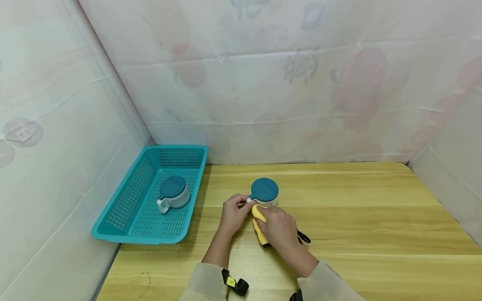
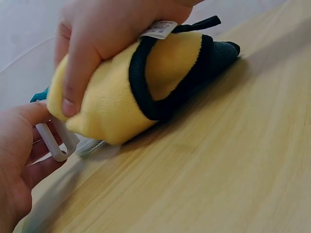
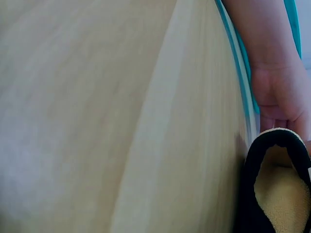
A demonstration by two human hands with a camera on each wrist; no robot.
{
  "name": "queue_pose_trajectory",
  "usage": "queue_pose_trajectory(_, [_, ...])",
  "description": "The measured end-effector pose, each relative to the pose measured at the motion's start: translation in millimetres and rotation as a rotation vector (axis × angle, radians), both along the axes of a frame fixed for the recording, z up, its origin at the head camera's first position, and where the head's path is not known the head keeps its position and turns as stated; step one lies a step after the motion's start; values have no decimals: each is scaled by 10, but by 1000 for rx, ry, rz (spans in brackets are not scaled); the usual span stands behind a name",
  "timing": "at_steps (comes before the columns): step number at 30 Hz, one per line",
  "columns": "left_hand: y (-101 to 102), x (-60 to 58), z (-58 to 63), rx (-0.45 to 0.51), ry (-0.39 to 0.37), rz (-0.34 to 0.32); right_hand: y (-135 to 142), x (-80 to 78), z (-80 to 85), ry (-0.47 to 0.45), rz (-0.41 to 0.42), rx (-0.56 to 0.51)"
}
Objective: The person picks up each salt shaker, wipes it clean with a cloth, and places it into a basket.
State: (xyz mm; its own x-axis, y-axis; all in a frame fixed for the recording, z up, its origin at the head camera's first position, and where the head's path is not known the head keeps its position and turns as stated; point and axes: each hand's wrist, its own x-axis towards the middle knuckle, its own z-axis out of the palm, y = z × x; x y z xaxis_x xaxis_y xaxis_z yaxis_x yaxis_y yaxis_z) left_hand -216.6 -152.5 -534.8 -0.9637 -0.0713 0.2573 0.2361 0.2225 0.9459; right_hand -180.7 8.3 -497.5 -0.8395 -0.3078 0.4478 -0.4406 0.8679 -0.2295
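Note:
A pale lidded pot with a round blue lid [image 1: 265,189] stands on the wooden table in front of me. My left hand [image 1: 233,214] pinches it by its white side handle [image 2: 59,153]. My right hand [image 1: 279,228] grips a folded yellow cloth [image 2: 112,102] with dark edging, a white tag and a black loop. In the left wrist view, the cloth is bunched under the right fingers right at the handle and covers much of the pot. The cloth's open, dark-edged fold [image 3: 282,194] fills the lower right of the right wrist view.
To the left, a turquoise perforated basket [image 1: 99,230] overhangs the table's left edge. Inside it sits a similar pot with a blue lid [image 1: 172,186] and white handle. Printed fabric [image 1: 241,100] hangs behind the wooden table [image 1: 376,217] and along both sides.

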Motion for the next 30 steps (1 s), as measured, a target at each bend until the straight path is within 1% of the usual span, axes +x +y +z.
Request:
queue_pose_trajectory(3, [5, -3, 1, 2, -10, 0, 30, 1, 23, -76, -7, 7])
queue_pose_trajectory(6, [4, -10, -1, 13, -31, 1, 78, -16, 32, -172, -29, -17])
queue_pose_trajectory(11, [2, -12, 4, 23, -45, -2, 170, -59, 44, -345, -107, -128])
queue_pose_trajectory(14, [7, -11, 16, 40, -47, -4, 227, -75, 57, -413, -158, -208])
queue_pose_trajectory(18, [24, -10, 30, 57, -46, 2, 305, -79, 68, -436, -225, -303])
queue_pose_trajectory(22, [34, -6, 39, 65, -42, 11, 395, -117, 37, -426, -289, -430])
queue_pose_trajectory(24, [38, -5, 41, 64, -45, 17, 440, -140, 28, -418, -315, -522])
queue_pose_trajectory(26, [44, -1, 43, 65, -52, 25, 468, -157, 25, -416, -328, -638])
queue_pose_trajectory(30, [69, 20, 54, 60, -66, 40, 438, -177, 18, -459, -350, -877])
